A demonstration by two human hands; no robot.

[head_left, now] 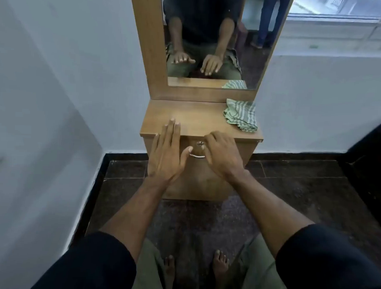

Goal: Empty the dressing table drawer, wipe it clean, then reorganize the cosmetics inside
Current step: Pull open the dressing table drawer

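Head view, looking down at a small brown wooden dressing table [192, 118] standing against a pale blue-white wall [58, 75] in the middle of the frame. Toward the left side of the table, the left hand [167, 152] is reaching forward with its fingers straight and pressed close together, the fingertips lying over the front edge of the tabletop and the thumb pointing right toward a curved silver metal handle [196, 155]. That handle is sitting on the closed wooden drawer front [191, 148], just below the tabletop edge at the frame's centre, with a round silver lock [200, 144] just above it. Right of the handle, the right hand [222, 155] is hovering with its fingers curled downward beside the lock and handle; whether they are touching the metal cannot be told. On the right rear corner of the tabletop, a crumpled green cloth with pale stripes [241, 116] is lying. Along the upper centre, a tall mirror in a wooden frame [212, 37] is reflecting both hands and the cloth. Dark speckled stone flooring [291, 191] is filling the lower frame.
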